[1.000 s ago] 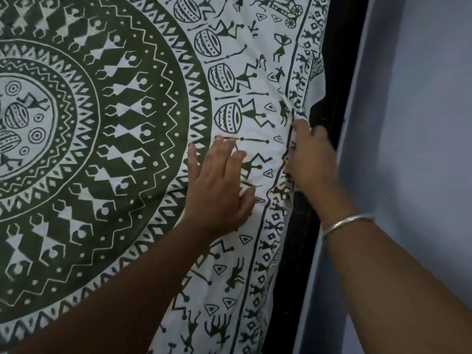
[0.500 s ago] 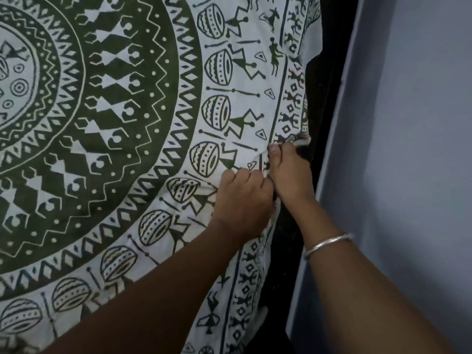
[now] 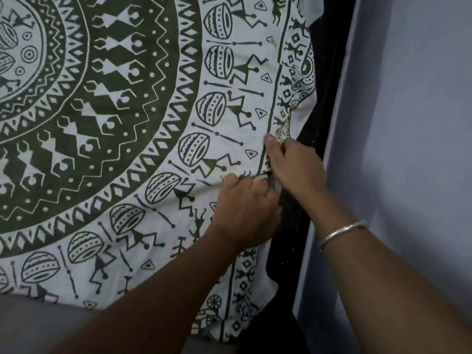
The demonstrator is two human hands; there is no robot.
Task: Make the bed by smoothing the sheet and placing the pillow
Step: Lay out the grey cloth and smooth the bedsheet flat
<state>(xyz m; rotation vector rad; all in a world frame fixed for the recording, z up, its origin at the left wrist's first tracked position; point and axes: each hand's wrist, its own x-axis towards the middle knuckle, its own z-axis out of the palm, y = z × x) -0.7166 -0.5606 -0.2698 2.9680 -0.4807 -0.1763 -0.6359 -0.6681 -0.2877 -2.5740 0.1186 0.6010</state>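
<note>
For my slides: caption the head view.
Left hand and right hand pinch the edge of the green-and-white patterned bedsheet beside the dark bed frame.

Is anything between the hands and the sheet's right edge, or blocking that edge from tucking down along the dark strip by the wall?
Nothing visible. The left hand and right hand both grip the sheet at that edge, and the dark strip beside the wall shows nothing on it; what lies under the hands is hidden.
</note>
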